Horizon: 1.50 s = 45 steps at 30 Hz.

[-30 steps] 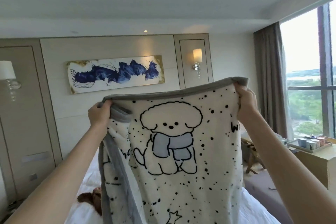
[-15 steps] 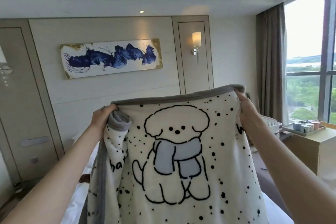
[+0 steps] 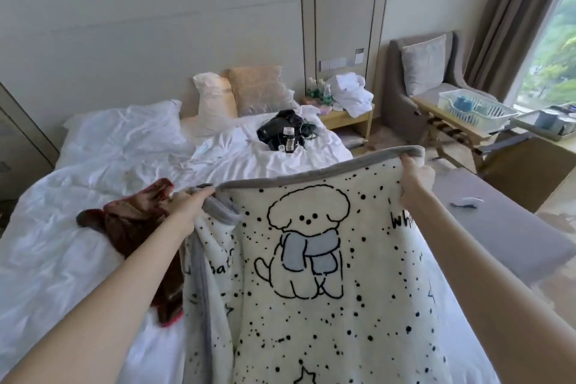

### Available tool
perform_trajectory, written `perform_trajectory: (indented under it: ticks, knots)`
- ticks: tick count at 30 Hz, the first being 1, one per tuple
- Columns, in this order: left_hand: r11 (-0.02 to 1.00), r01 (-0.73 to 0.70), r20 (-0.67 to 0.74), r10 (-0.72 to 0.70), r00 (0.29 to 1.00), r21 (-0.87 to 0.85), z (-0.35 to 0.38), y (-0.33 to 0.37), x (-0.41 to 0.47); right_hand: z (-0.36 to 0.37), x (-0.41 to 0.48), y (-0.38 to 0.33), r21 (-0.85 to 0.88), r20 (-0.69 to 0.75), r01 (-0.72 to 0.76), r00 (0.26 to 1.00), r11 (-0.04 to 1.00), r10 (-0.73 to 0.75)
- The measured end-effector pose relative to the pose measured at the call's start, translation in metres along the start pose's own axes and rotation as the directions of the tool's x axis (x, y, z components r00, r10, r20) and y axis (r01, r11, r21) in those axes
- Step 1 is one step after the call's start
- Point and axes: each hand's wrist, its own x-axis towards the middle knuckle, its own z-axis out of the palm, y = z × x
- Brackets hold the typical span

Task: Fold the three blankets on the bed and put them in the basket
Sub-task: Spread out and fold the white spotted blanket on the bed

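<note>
Item 1, blanket: cream, dog print, grey border. It is held up in front of me. Its top edge runs from 9 to 3 o'clock, a little higher at the 3 o'clock end, and the rest hangs toward 6 o'clock over the bed.

Item 2, left hand: fingers curled round the top edge at its 9 o'clock corner, where spare cloth bunches.

Item 3, right hand: gripping the same edge at its 3 o'clock corner.

Item 4, brown blanket: crumpled on the bed at 9 o'clock of my left hand, partly behind that forearm, not yet folded.

Item 5, basket: white, slatted, on a stand at 2 o'clock, well apart from the bed. I take it as the likely target.

Note: the held edge is the long axis, lying across me with one corner in each hand and neither hand nearer. I judge that bringing corner to corner would halve it.
</note>
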Motion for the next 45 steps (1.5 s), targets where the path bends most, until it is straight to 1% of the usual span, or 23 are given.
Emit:
perform_trajectory:
  ticks: [2,5,6,8,10,11,14,16,17,20,22,24,27,31,32,34,36,38,41,44,45]
  knots:
    - [0.996,0.094,-0.009,-0.094,0.996,-0.002,0.019,-0.016,0.027,0.021,0.02,0.025,-0.105,-0.034,0.007,0.999,0.994,-0.011]
    - [0.981,0.192,0.004,-0.192,0.981,-0.01,0.039,-0.038,0.046,0.039,0.026,0.073,-0.269,0.006,0.001,1.0,0.963,0.001]
    - [0.975,0.222,0.039,-0.222,0.974,0.0,0.044,-0.045,0.049,0.043,0.024,0.088,-0.304,0.023,-0.01,1.0,0.953,0.018]
    - [0.963,0.269,0.161,-0.264,0.951,-0.012,0.054,-0.059,0.051,0.051,0.012,0.111,-0.325,0.031,-0.057,0.997,0.944,0.071]
    - [0.962,0.27,0.25,-0.254,0.934,-0.032,0.064,-0.071,0.048,0.056,-0.008,0.123,-0.345,0.058,-0.064,0.994,0.936,0.089]
    - [0.963,0.27,0.255,-0.257,0.932,-0.019,0.068,-0.077,0.042,0.059,-0.019,0.127,-0.357,0.096,-0.042,0.992,0.933,0.082]
    - [0.968,0.245,0.208,-0.249,0.946,0.043,0.078,-0.089,0.016,0.06,-0.059,0.133,-0.411,0.247,0.053,0.967,0.91,0.055]
    - [0.973,0.225,0.234,-0.231,0.944,0.055,0.081,-0.092,-0.007,0.058,-0.086,0.138,-0.408,0.329,0.111,0.944,0.906,0.032]
    - [0.972,0.233,0.268,-0.234,0.935,0.035,0.082,-0.092,-0.02,0.057,-0.098,0.141,-0.402,0.369,0.14,0.929,0.905,0.02]
    - [0.947,0.303,0.413,-0.233,0.88,-0.11,0.082,-0.092,-0.06,0.051,-0.134,0.152,-0.376,0.484,0.203,0.875,0.904,0.005]
    - [0.94,0.306,0.474,-0.203,0.857,-0.151,0.08,-0.096,-0.083,0.047,-0.155,0.158,-0.357,0.525,0.215,0.851,0.909,0.005]
    - [0.958,0.255,0.491,-0.163,0.856,-0.127,0.077,-0.102,-0.105,0.041,-0.171,0.162,-0.343,0.541,0.212,0.841,0.915,0.009]
    - [0.981,0.171,0.46,-0.109,0.881,-0.094,0.065,-0.112,-0.126,0.029,-0.187,0.167,-0.33,0.573,0.246,0.819,0.911,-0.013]
    - [0.998,0.039,0.448,-0.014,0.894,-0.047,0.047,-0.123,-0.141,0.014,-0.203,0.163,-0.34,0.666,0.308,0.746,0.888,-0.004]
    - [0.998,0.019,0.461,0.01,0.887,-0.057,0.043,-0.124,-0.145,0.011,-0.206,0.161,-0.334,0.697,0.315,0.717,0.889,0.007]
    - [0.994,0.012,0.533,0.047,0.845,-0.106,0.033,-0.124,-0.152,0.005,-0.209,0.158,-0.321,0.748,0.344,0.663,0.882,0.013]
    - [0.996,-0.035,0.593,0.079,0.802,-0.086,0.025,-0.123,-0.16,-0.002,-0.213,0.157,-0.32,0.775,0.368,0.631,0.873,0.019]
    - [0.989,-0.146,0.576,0.11,0.81,0.018,0.021,-0.124,-0.167,-0.006,-0.219,0.158,-0.335,0.794,0.364,0.605,0.869,0.053]
    - [0.938,-0.331,0.53,0.231,0.816,0.1,0.015,-0.127,-0.171,-0.01,-0.228,0.16,-0.343,0.83,0.394,0.552,0.853,0.079]
    - [0.896,-0.425,0.543,0.297,0.785,0.125,0.0,-0.127,-0.166,-0.013,-0.23,0.157,-0.292,0.86,0.393,0.508,0.872,0.059]
    - [0.887,-0.446,0.559,0.309,0.769,0.124,-0.006,-0.126,-0.164,-0.014,-0.23,0.157,-0.267,0.857,0.4,0.514,0.877,0.026]
